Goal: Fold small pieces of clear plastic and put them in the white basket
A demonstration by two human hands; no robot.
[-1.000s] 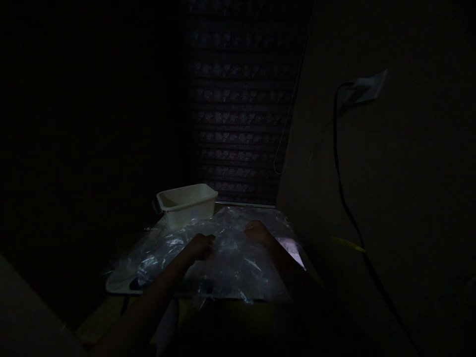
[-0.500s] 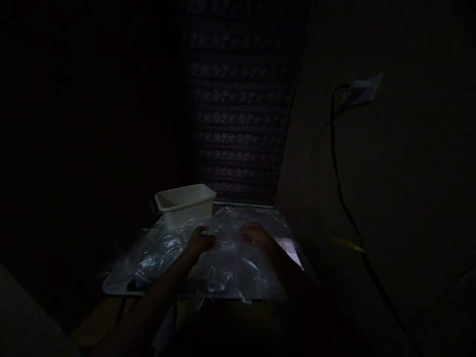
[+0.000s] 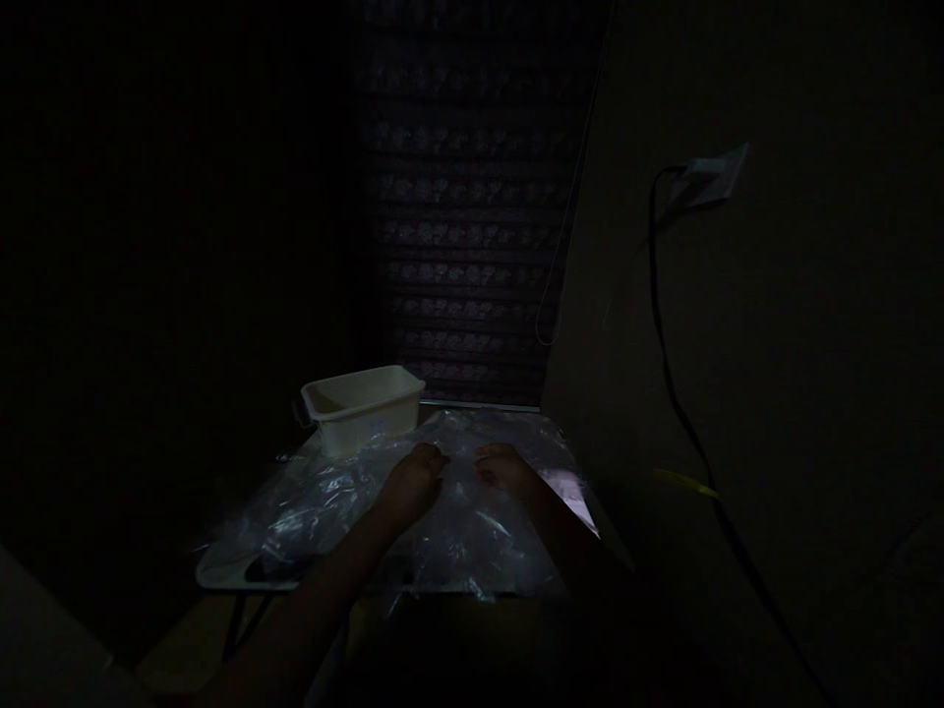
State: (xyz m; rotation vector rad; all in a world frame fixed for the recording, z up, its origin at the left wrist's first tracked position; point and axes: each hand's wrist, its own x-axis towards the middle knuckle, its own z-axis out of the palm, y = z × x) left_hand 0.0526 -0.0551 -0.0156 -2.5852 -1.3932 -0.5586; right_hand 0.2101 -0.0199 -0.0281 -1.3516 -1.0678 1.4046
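Note:
Crinkled clear plastic [image 3: 310, 506] is spread over a small white-edged table [image 3: 213, 575] in a very dark room. Over the middle of the plastic, my left hand [image 3: 414, 480] has its fingers curled together; they seem to pinch the film, though the dim light hides exactly what is between them. Just to its right, my right hand [image 3: 502, 466] is bent with its fingertips at the plastic, and its grip is also hard to make out. The two hands are close but apart.
A cream plastic tub [image 3: 369, 408] stands at the table's back left. A bright pinkish patch [image 3: 571, 497] shows at the right edge. Beyond are a patterned blind [image 3: 457, 236] and, on the right wall, a socket plate [image 3: 712, 177] with a black cable [image 3: 671, 374] and yellow tie [image 3: 684, 481].
My left hand has moved right and slightly up, towards my right hand, and its fingers have closed together. My right hand has barely moved. The view has shifted slightly.

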